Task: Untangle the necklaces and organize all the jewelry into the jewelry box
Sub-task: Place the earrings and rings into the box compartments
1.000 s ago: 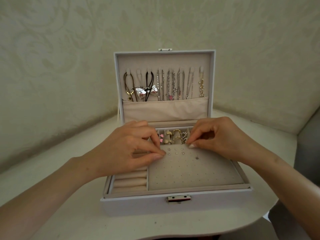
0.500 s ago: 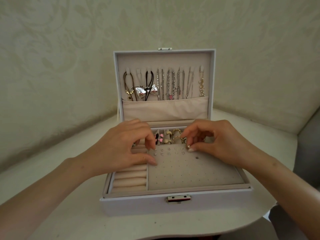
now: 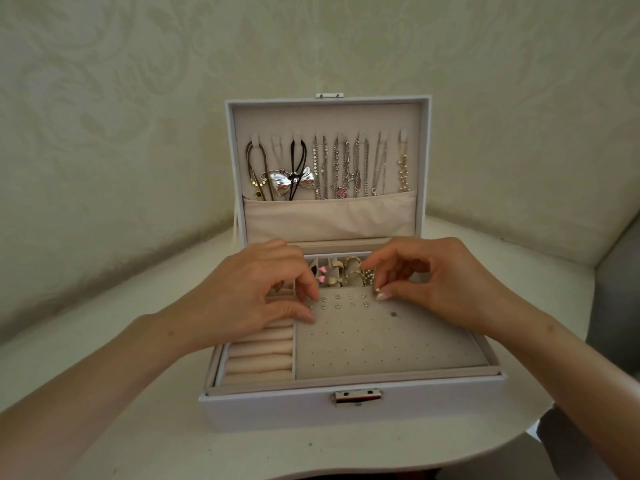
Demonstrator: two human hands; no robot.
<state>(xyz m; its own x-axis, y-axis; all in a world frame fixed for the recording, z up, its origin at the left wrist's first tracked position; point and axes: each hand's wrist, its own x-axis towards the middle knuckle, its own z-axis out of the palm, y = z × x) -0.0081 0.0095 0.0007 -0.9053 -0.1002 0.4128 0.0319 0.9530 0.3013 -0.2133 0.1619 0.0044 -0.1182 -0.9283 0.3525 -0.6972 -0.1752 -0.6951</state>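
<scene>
One stud [image 3: 377,289] pinched by right hand [image 3: 440,282], thumb and forefinger, at back edge of felt pad [image 3: 381,344]. Left hand [image 3: 249,292] curled at pad's left corner; gripping anything, cannot tell. Few studs [image 3: 343,301] seated in box [image 3: 346,410], most holes bare. Rings [image 3: 349,273] slotted behind. Necklaces [image 3: 332,168] hang untangled: chains, beads, glossy bow. Looks nearly done.

Right hand [image 3: 433,282] pinches a stud [image 3: 378,289] over the jewelry box [image 3: 346,407] (open).

Both forearms reach in from the lower corners, palms down. The left grip [image 3: 252,292] is curled, thumb and forefinger tips slightly apart. The right grip [image 3: 440,282] pinches a stud [image 3: 378,289] between thumb and forefinger.
</scene>
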